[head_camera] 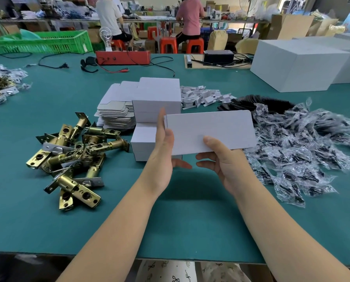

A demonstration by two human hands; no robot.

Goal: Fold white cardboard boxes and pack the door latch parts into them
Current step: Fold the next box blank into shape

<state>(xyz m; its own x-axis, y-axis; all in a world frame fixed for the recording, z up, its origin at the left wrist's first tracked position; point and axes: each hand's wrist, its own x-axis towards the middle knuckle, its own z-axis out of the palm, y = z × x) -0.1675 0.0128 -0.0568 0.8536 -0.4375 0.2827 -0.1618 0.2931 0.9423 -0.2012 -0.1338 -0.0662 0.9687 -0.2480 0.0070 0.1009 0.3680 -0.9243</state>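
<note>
While the left hand (pixel 163 147) stands edge-on against the left end of a flat white cardboard box blank (pixel 209 132), its thumb running up that end and its fingers curled behind and beneath, the right hand (pixel 220 161) pinches the blank's lower edge, thumb pressed on the front face and fingers tucked underneath. Both hands hold the blank above the green desk (pixel 170 216), tilted slightly so its right end sits higher. Just behind the left hand stands a stack of folded white boxes (pixel 156 102), and touching that stack on its left lies a pile of unfolded blanks (pixel 117 110). Left of the hands, a heap of brass door latch parts (pixel 74 157) lies on the desk, well apart from the held blank. On the right, a spread of clear plastic bags holding small dark pieces (pixel 304 151) reaches from beside the right hand out to the desk's edge, with a fan of black flat pieces (pixel 257 103) behind it. Small white card pieces (pixel 202 95) lie scattered between the box stack and the black fan. Farther back sit large white cartons (pixel 298 64), a red box with cables (pixel 122 57) and a green crate (pixel 42 42), and more latch parts in bags (pixel 1 84) lie at the far left. Two people sit on red stools at a bench beyond the desk.
</note>
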